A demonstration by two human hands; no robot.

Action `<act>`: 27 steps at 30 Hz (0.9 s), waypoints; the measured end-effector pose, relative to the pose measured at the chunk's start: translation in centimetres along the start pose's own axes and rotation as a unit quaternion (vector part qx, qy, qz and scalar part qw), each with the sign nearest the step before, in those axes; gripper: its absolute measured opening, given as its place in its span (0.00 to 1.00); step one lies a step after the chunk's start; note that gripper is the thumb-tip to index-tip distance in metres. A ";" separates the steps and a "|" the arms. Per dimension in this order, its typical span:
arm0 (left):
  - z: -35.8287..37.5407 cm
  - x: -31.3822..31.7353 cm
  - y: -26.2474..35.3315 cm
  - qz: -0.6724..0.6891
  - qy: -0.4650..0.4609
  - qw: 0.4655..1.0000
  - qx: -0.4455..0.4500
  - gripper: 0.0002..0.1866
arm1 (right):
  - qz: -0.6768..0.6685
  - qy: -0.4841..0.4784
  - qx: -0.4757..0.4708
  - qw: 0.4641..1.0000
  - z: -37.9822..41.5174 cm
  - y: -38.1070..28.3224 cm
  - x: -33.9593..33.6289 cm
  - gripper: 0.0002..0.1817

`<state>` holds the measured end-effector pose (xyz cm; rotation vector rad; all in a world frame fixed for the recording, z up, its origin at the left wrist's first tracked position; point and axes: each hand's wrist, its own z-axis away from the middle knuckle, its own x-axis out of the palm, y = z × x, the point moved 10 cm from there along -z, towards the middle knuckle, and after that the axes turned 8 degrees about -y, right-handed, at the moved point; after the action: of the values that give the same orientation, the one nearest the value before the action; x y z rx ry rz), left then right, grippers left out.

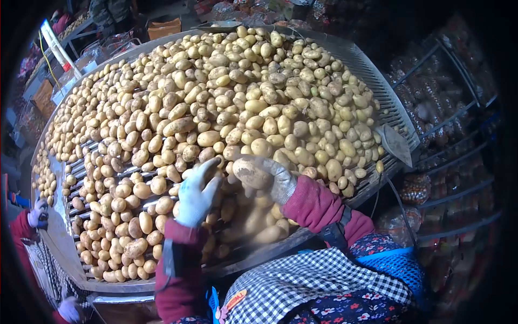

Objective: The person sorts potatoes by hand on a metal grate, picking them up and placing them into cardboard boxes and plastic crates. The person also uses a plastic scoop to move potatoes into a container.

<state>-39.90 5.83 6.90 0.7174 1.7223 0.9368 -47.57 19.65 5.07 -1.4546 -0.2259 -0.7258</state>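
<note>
right hand, in a pale glove, is closed round a large potato, held up just above the front part of the pile. potato has a brown, dirty-looking patch on the side in view. left hand, also gloved, is open with thumb and fingers parted, just left of that potato; no grip visible, can't tell if its fingertips touch anything.

loose potatoes lie in a thick spread over the slatted bench, mixed sizes. slats show through between them on the left and in a strip along the right side. potatoes right under the hands are blurred. flat grey piece with a pointed end lies at the bench's right edge, beside the potatoes.

at the far left, a co-worker's gloved hand is at the bench's left edge, and another pale gloved hand is lower down near the frame bottom. metal rack stands to the right, with filled bags around it. cardboard box sits behind the bench.
</note>
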 end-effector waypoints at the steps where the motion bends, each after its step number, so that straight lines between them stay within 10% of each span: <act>1: 1.9 0.1 -0.6 0.136 0.007 0.991 -0.014 0.22 | -0.015 0.045 0.008 0.999 -0.1 0.5 -0.1 0.33; 6: 9.9 2.0 0.5 0.533 0.045 0.833 -0.139 0.29 | 0.059 0.117 0.088 0.987 -1.7 2.5 3.4 0.33; 11: 15.8 -2.3 2.9 0.235 0.135 0.958 -0.094 0.11 | 0.442 -0.103 -0.115 0.884 -3.7 2.5 13.4 0.17; 14: 20.0 -3.7 4.1 0.176 0.147 0.969 -0.094 0.12 | 0.698 -0.258 -0.047 0.667 -2.4 6.0 20.1 0.13; 18: 28.3 -3.2 2.7 0.417 0.260 0.832 -0.258 0.28 | 0.653 -0.362 -0.208 0.631 0.5 9.2 25.3 0.19; 22: 37.3 -5.3 2.2 0.410 0.432 0.770 -0.228 0.33 | 0.604 -0.397 -0.024 0.691 -1.1 13.6 27.0 0.24; 27: 50.1 -6.0 -2.4 0.352 0.552 0.695 -0.297 0.25 | 0.703 -0.233 -0.155 0.654 -8.2 11.7 27.4 0.31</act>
<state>9.38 12.39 -1.90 0.3147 1.8478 2.7479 -22.14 2.76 9.63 -1.5999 0.6644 0.9538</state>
